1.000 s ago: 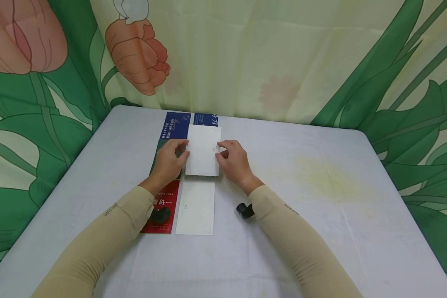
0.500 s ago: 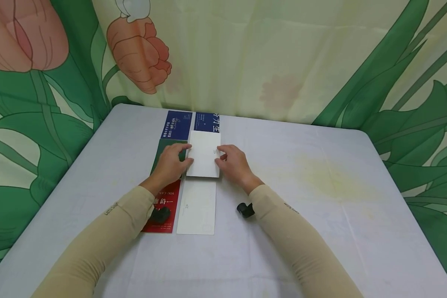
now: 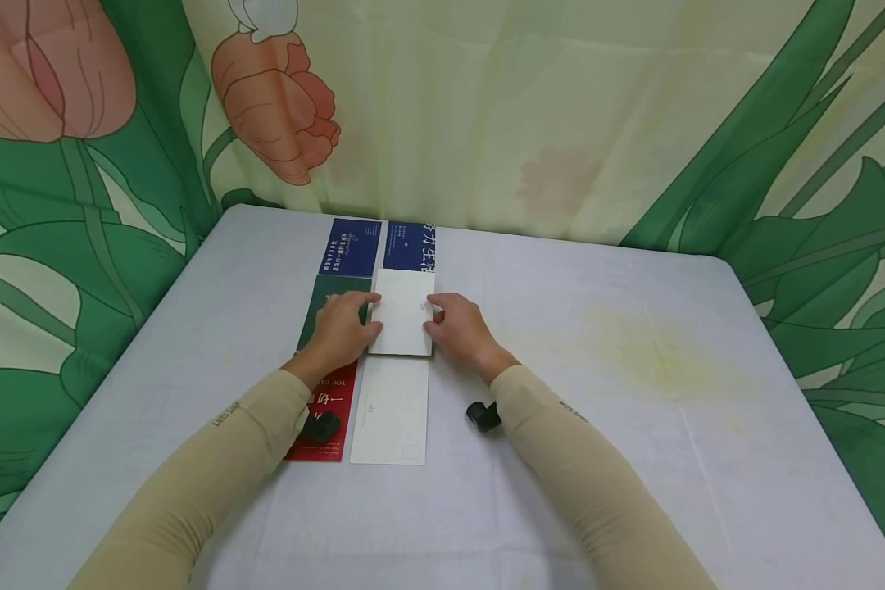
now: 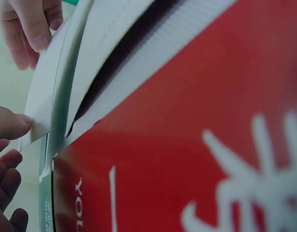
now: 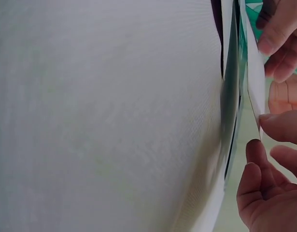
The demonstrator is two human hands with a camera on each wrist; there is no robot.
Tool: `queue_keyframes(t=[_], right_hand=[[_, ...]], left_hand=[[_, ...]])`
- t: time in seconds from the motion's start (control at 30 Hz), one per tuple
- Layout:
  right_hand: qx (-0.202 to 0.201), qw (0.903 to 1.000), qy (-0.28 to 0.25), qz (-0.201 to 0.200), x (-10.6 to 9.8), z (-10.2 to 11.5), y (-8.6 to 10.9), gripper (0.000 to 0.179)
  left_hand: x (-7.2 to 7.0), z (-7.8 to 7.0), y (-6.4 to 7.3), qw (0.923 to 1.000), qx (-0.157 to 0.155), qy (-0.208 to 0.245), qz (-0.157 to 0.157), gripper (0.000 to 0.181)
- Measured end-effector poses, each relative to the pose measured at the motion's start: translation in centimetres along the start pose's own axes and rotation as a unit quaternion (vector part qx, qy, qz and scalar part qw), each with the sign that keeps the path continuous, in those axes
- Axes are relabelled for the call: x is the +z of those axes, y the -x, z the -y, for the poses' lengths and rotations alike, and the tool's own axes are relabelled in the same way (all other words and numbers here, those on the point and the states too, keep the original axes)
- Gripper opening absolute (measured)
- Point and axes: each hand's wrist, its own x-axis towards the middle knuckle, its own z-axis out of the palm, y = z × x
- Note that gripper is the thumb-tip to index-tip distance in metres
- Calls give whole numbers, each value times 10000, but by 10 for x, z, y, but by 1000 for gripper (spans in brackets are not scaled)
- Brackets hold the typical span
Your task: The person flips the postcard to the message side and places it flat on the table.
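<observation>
A white postcard lies level at or just above the table, between both hands. My left hand pinches its left edge with thumb and index finger. At the opposite edge my right hand grips it the same way. In the left wrist view the postcard spans between the two hands. The right wrist view shows my right hand at the postcard's edge. A second white postcard lies directly nearer to me. Left of them are a green card, partly hidden by my left hand, and a red card.
Two blue cards with white lettering lie at the far end of the two columns. A white cloth covers the table. Behind it hangs a flower-printed curtain. Black wrist cameras sit below the sleeves.
Both hands have brought the postcard toward me and down, against the far edge of the nearer white postcard. More of the right blue card's lettering now shows.
</observation>
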Motion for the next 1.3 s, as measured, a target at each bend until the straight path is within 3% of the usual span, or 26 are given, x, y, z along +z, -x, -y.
queue_keyframes(t=[0.5,1.3], right_hand=[[397,9984,3,397,5,4,-1,51],[487,9956,226,763,8,6,-1,53]], left_hand=[[5,2,-3,9993,15,-300,245,57],[9,2,-6,9976,-63,-570,398,55]])
